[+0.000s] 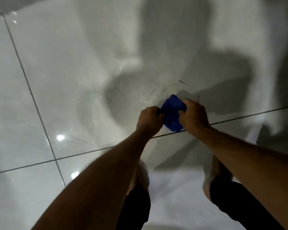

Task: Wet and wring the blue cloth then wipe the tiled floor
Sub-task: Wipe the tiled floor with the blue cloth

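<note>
Right now both hands grip the cloth [172, 113] at frame centre: left hand [149, 121] on its left end, right hand [194, 115] on its right, equally near; long axis runs upper-right to lower-left, over the floor [65, 72].

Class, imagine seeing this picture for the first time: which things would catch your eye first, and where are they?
The bright blue cloth stands out at the centre, gripped between the left hand and the right hand. Around it spreads the glossy pale tiled floor, crossed by dark grout lines. Large shadows of the person fall across the tiles above the hands.
</note>
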Motion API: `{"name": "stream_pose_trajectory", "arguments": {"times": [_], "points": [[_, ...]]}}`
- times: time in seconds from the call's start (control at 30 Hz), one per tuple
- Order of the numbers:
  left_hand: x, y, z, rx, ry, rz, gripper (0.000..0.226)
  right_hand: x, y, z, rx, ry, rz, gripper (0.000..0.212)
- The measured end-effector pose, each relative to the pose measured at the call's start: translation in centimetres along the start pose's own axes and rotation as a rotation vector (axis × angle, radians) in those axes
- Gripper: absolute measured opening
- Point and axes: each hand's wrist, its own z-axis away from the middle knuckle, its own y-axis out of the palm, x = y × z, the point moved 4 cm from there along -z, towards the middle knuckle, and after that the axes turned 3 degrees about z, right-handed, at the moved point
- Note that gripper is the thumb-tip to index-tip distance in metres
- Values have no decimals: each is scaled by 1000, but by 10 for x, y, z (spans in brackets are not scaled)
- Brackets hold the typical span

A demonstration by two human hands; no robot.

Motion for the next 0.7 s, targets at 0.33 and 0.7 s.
{"name": "stream_pose_trajectory", "arguments": {"times": [0.33,0.7], "points": [[91,-49,-49,-332,147,-575,79,5,77,16,-153,-158,256,77],[109,-46,-59,-439,261,-551,71,35,66,-23,-223,-888,618,76]]}}
